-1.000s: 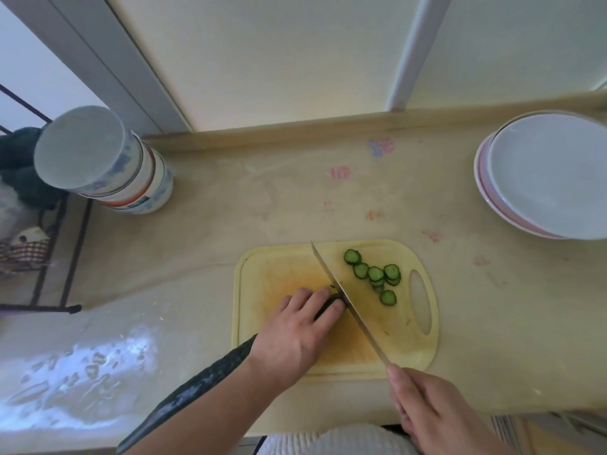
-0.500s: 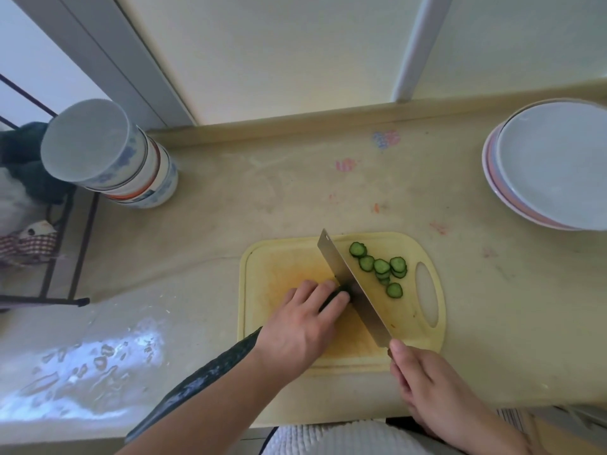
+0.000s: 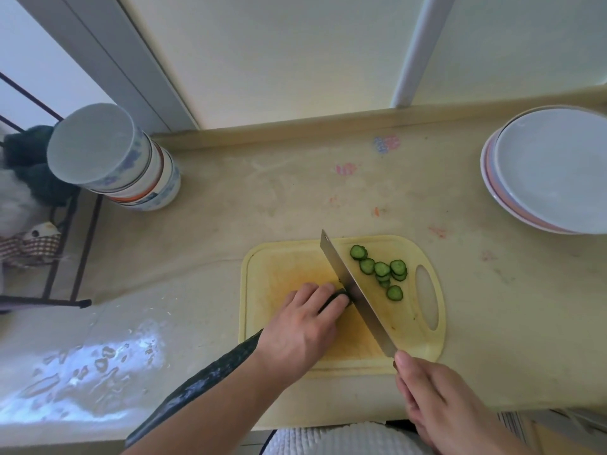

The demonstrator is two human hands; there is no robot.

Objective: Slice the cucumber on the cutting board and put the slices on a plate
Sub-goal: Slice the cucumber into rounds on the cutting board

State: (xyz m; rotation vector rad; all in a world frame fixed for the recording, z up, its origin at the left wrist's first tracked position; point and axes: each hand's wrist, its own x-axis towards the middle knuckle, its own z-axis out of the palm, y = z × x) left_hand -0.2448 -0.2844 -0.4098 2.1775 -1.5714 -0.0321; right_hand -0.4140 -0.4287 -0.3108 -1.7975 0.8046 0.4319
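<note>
The left hand (image 3: 297,336) curled its fingers over the cucumber (image 3: 203,382) on the cutting board (image 3: 272,267); the right hand (image 3: 437,405) gripped the knife (image 3: 354,290) (slices (image 3: 381,269) at two o'clock of the blade).

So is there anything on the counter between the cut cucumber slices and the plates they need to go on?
Nothing visible does. The cucumber slices lie at the cutting board's right end by its handle hole, and the stacked plates sit to the far right; the counter between them shows only faint coloured stains.
</note>
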